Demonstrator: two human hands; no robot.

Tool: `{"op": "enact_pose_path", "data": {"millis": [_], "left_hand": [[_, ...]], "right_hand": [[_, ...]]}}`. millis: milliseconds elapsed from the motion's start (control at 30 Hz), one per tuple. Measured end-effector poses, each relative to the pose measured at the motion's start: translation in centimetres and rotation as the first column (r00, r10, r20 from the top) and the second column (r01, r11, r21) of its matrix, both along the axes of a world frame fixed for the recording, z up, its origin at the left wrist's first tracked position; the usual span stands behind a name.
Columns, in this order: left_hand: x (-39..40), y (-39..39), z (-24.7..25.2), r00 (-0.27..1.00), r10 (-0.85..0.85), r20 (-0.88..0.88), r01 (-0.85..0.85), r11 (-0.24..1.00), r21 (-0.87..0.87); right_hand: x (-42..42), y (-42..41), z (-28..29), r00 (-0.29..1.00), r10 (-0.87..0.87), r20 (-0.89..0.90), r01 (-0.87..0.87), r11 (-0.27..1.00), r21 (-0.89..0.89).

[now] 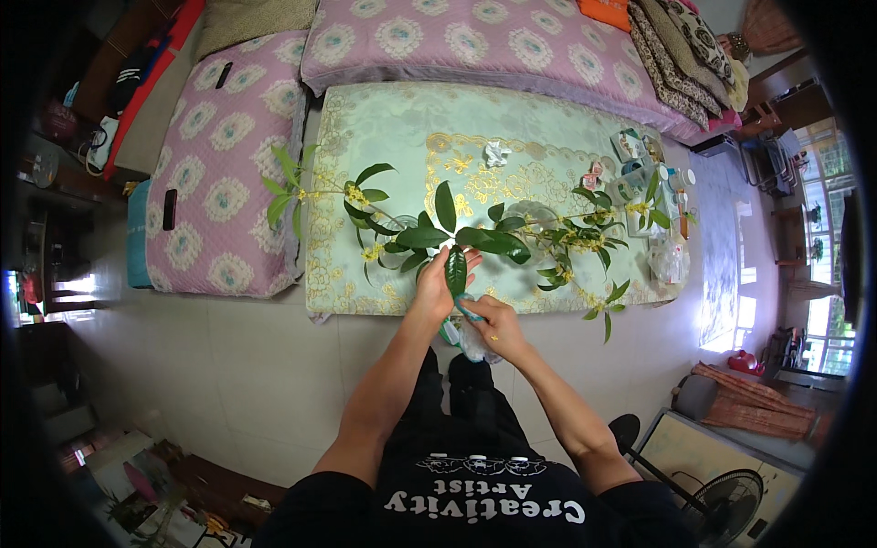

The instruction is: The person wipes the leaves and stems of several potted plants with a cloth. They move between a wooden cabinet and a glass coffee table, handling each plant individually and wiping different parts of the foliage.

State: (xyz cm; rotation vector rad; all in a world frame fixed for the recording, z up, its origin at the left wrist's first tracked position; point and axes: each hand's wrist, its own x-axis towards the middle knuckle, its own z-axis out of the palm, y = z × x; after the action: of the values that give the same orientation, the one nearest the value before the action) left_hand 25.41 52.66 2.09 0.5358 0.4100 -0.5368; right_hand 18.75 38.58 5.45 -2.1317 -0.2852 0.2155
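Observation:
A glossy green leaf hangs toward me from a leafy plant. My left hand cups that leaf, its fingers spread behind and its thumb at the left edge. Pinched in my right hand is a small blue-green cloth, touching the leaf near its lower tip. Branches with yellow blossom clusters reach out to the left, and more flowering sprigs spread to the right. A round clear glass vessel shows partly behind the leaves on the right. The stem's base is hidden by foliage.
The table wears a pale green cloth with gold patterns. Crumpled white tissue lies on it; bottles and boxes crowd its right end. A pink quilted sofa borders it, holding a phone. Below my hands is a plastic bag.

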Motion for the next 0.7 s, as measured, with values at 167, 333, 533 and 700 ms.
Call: {"op": "enact_pose_path", "data": {"millis": [167, 333, 533, 700], "left_hand": [[-0.4, 2.0, -1.3, 0.984, 0.085, 0.154, -0.108, 0.984, 0.144], [0.6, 3.6, 0.7, 0.955, 0.295, -0.043, -0.287, 0.948, 0.141], [3.2, 3.7, -1.5, 0.918, 0.391, -0.064, -0.383, 0.917, 0.116], [2.5, 2.2, 1.5, 0.926, 0.375, 0.036, -0.374, 0.927, -0.022]], "right_hand": [[0.1, -1.4, 2.8, 0.992, -0.111, -0.066, 0.114, 0.992, 0.048], [1.5, -0.9, 7.1, 0.984, -0.131, -0.118, 0.140, 0.988, 0.070], [4.0, 2.8, 9.7, 0.984, -0.107, -0.145, 0.127, 0.982, 0.139], [6.7, 4.4, 8.7, 0.982, -0.172, -0.083, 0.178, 0.982, 0.066]]}}
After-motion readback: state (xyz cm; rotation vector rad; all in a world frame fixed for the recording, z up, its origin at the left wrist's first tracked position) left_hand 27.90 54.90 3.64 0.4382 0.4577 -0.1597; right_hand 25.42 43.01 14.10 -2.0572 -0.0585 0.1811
